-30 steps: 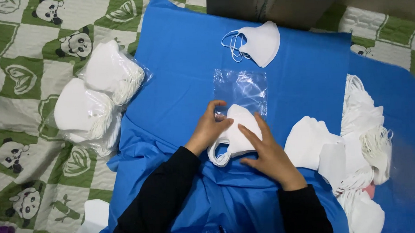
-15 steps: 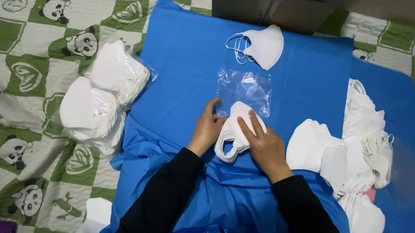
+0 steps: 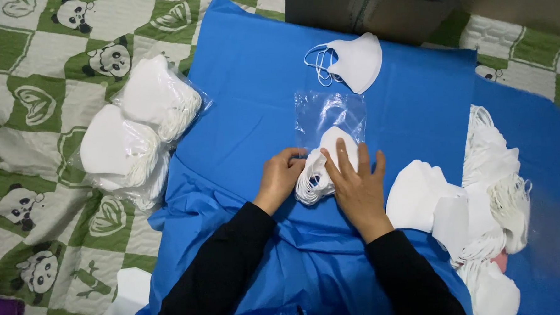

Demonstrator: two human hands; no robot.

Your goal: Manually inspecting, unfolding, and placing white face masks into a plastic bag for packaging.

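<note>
Both hands press a stack of white masks (image 3: 331,165) into a clear plastic bag (image 3: 330,114); left hand (image 3: 280,179) fingers pinch it, right hand (image 3: 358,185) fingers lie flat, spread wide.

Soft, even light from overhead keeps everything bright and fairly sharp, with faint shadows under the hands, a mild sheen on the clear plastic bag (image 3: 330,114), and dimmer top corners.
</note>
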